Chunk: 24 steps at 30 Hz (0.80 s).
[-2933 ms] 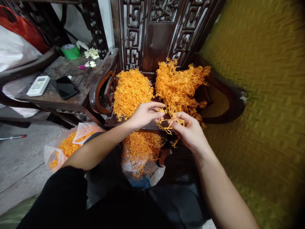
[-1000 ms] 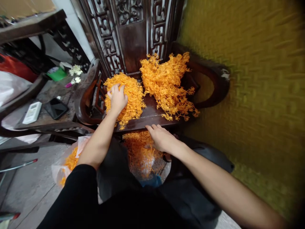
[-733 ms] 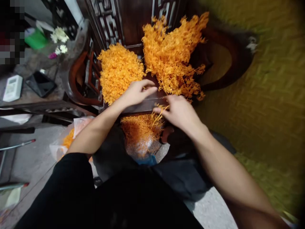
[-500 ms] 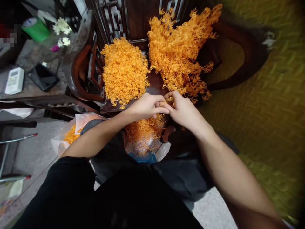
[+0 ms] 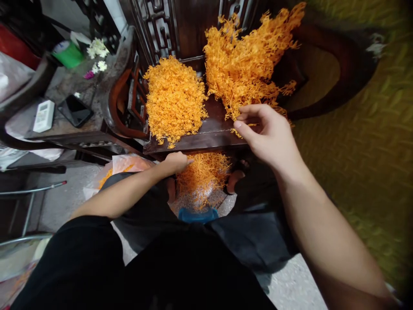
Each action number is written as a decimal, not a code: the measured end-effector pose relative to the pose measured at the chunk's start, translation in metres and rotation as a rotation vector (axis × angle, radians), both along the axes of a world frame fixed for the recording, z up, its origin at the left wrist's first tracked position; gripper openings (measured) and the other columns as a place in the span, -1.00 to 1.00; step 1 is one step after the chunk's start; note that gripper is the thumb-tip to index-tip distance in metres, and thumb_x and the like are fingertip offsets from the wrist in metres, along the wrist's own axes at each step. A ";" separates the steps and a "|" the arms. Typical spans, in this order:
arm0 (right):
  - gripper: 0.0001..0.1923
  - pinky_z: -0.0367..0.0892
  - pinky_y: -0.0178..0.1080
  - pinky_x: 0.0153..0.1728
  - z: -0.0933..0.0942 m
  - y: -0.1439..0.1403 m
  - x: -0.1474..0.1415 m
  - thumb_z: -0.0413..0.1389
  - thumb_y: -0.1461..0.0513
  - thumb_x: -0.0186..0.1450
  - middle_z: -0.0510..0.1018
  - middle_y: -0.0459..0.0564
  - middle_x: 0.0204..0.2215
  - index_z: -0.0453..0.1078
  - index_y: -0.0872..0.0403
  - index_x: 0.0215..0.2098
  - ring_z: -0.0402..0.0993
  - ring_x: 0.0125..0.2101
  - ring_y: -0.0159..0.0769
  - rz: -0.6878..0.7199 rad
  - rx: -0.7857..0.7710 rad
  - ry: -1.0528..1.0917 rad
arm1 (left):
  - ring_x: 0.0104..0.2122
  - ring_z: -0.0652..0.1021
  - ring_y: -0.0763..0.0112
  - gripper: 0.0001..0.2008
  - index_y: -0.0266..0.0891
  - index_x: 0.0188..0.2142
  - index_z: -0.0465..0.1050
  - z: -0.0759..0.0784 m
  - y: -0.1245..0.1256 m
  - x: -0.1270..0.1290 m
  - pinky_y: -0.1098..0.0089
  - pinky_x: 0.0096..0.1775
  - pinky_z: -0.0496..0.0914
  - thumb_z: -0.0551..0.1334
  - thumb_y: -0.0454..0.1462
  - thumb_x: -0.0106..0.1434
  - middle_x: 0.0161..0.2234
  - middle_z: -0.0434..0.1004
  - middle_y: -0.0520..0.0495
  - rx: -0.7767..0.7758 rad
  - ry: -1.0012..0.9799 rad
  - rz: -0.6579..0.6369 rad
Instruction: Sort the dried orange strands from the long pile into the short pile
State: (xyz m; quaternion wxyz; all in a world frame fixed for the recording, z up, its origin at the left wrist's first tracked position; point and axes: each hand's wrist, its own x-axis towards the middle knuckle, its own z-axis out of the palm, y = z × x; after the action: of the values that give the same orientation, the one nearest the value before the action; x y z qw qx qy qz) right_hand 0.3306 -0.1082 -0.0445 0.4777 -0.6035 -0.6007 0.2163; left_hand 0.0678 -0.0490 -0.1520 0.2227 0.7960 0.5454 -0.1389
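Observation:
My right hand (image 5: 269, 133) is at the lower edge of a loose heap of long orange blossom sprigs (image 5: 241, 64), its thumb and forefinger pinched on an orange sprig (image 5: 237, 132). To its left sits a compact mound of short orange blossom heads (image 5: 176, 101). Both piles rest on a dark wooden chair seat (image 5: 214, 118). My left hand (image 5: 177, 162) is low, just before the seat's front edge, with fingers curled closed; whatever they hold is hidden. Below it, thin orange stems (image 5: 204, 176) lie in a tangle on the floor between my feet.
A side table (image 5: 61, 127) at left bears a phone (image 5: 75, 110), a white remote (image 5: 44, 116), a green roll (image 5: 68, 54) and white flowers (image 5: 97, 48). Curved chair arms (image 5: 112, 94) flank the seat. A plastic bag (image 5: 119, 168) with orange bits stands by my left leg; something blue (image 5: 198, 215) is below me.
My hands have parted. The left has dropped left and down toward the stems on the floor; the right has moved up and right to the sprig heap. The view has shifted slightly.

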 end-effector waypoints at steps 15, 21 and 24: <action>-0.79 0.50 -0.17 -0.12 0.023 -0.012 -0.004 0.23 0.18 0.32 0.64 -0.01 -0.19 0.52 0.05 -0.08 0.59 -0.21 -0.25 -0.012 0.108 0.007 | 0.47 -0.04 -0.28 -0.22 -0.17 0.53 -0.16 -0.105 -0.063 0.071 -0.27 0.40 -0.22 -0.10 0.10 0.45 0.52 -0.10 -0.27 0.107 0.127 -0.099; -0.79 0.52 -0.13 -0.10 0.028 -0.021 0.007 0.19 0.16 0.36 0.64 -0.02 -0.20 0.53 0.01 -0.06 0.59 -0.21 -0.22 -0.023 0.083 -0.006 | 0.32 0.28 -0.32 -0.20 -0.12 0.47 0.08 -0.130 -0.023 0.087 -0.36 0.32 -0.02 0.02 0.19 0.38 0.37 0.26 -0.39 0.081 0.096 -0.028; -0.75 0.53 -0.10 -0.10 0.024 -0.018 0.020 0.15 0.09 0.41 0.61 0.00 -0.20 0.51 -0.02 -0.01 0.59 -0.18 -0.18 -0.045 0.075 -0.003 | 0.31 0.32 -0.28 -0.23 -0.04 0.43 0.18 -0.149 -0.007 0.089 -0.29 0.32 0.07 0.10 0.19 0.34 0.34 0.33 -0.31 -0.006 0.118 -0.033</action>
State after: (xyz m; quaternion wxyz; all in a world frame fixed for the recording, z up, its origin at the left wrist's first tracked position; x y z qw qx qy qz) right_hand 0.3503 -0.1264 -0.0205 0.5040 -0.5988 -0.5953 0.1819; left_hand 0.1570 -0.0564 -0.3015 0.1904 0.7947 0.5439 -0.1909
